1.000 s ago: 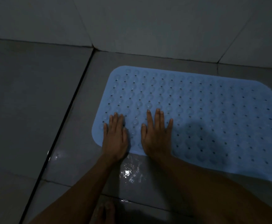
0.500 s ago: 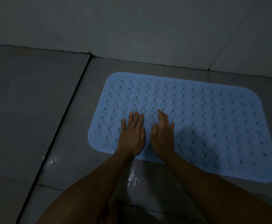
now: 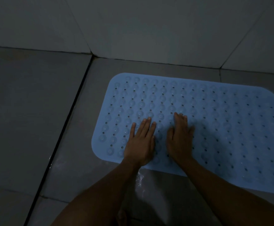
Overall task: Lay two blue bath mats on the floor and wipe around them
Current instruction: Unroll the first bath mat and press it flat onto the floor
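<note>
Pale blue perforated rubber bath mat [image 3: 214, 128] is pressed by flat, open left hand [image 3: 140, 144] and right hand [image 3: 180, 141]; slippage could be caused by the wet glistening patch [image 3: 140, 178] just beside its near edge.

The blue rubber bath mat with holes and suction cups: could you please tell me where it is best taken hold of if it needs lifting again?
Probably the rounded near-left corner of the blue rubber bath mat, peeled up from the left: it lies flat, and that thin edge is free beside the left hand.

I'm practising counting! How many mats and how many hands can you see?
Blue bath mat: 1
Hands: 2, left hand and right hand, both flat on the mat
Total: 3
</note>
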